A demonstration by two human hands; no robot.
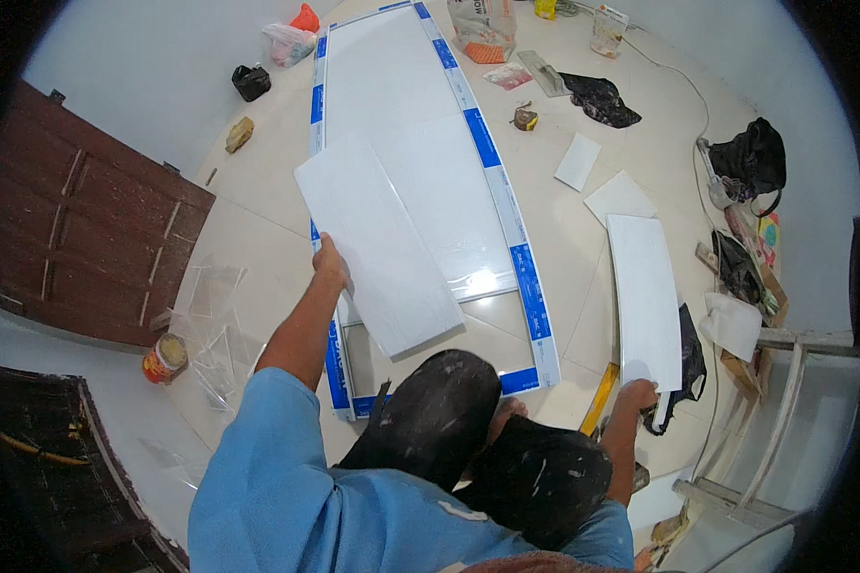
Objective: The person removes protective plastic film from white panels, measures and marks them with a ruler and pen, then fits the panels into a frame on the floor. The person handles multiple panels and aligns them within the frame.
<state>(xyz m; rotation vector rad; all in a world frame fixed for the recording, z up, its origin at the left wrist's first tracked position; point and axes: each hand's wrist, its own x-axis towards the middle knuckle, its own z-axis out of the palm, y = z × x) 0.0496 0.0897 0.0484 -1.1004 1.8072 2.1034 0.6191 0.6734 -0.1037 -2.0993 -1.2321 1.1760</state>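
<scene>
A long frame (487, 143) wrapped in blue and white protective tape lies on the floor in front of my knees. White panel (401, 57) fills its far part, and bare floor shows through the gap at its near end. Across the frame, at a slant, rests a loose white panel (382, 248); my left hand (330, 260) grips its left edge, fingers partly hidden. To the right lies a narrower white panel (645, 296), its near end held by my right hand (637, 394). Beside that hand is a yellow level-like bar (599, 399).
White offcuts (577, 161), a tape measure (525, 117), a trowel (545, 74) and black plastic (600, 100) lie at the right. Clear sheet scraps (218, 325) and a jar (166, 358) sit at the left. A ladder (774, 420) stands at the right wall.
</scene>
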